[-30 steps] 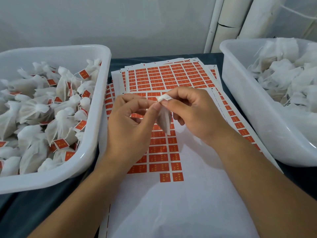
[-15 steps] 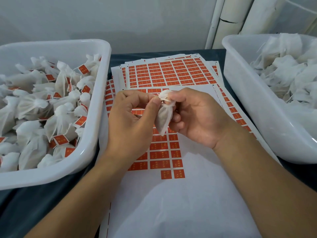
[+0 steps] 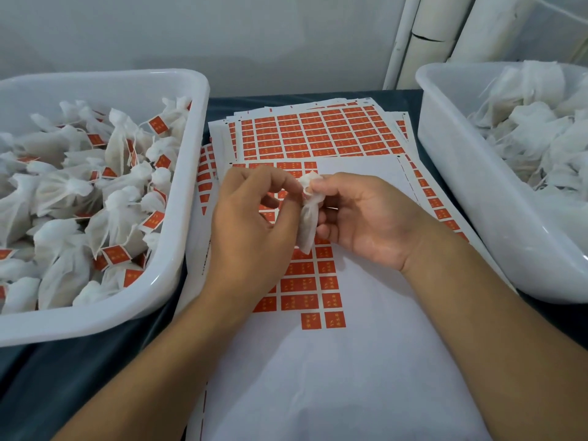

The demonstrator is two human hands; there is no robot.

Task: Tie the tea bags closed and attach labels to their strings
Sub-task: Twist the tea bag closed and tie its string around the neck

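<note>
Pinching tea bag [image 3: 308,222] neck | left hand [image 3: 251,224] curled | right hand [image 3: 366,218] palm-up

Head camera looks down, close over table [image 3: 397,97].

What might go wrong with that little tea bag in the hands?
The tea bag is pinched only at its neck by the left hand and right hand, so it may slip or spill before it is tied. It may also land unlabelled on the label sheet.
</note>
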